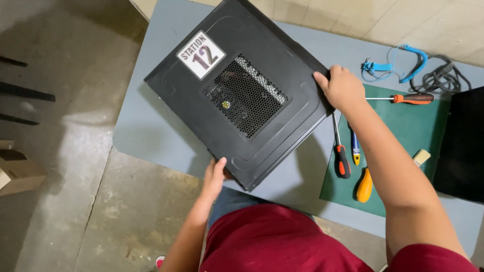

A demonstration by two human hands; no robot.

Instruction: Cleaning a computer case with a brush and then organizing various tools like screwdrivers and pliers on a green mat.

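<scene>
Black side panel (237, 95) of a computer case, flat sheet with a hexagonal-mesh vent and a white sticker near one corner. It is held over the grey worktop (151, 136), upper-left half of the view, seemingly clear of the surface, though contact along its far edge cannot be ruled out.

Left hand (216, 176): fingers curled around the panel's near edge at about 6 o'clock, closed on it. Right hand (343, 88): clamped over the edge at about 3 o'clock, thumb on top.

Step in hand, as judged: the panel is being carried or turned in both hands, not set down. A next move would call for both hands holding the sheet level, since it is wide and thin and could flex or swing.

Orientation: the panel sits diamond-wise. Long axis seems to run from 10 o'clock to 4 o'clock; sticker corner points toward 11 o'clock; vent side faces up.

Nearby at 4 o'clock: green mat (403, 136) with a red-handled screwdriver (342, 151), an orange-handled one (364, 185) and a long orange-and-black one (403, 98). Blue coiled wrist strap (398, 65) at 2 o'clock.
</scene>
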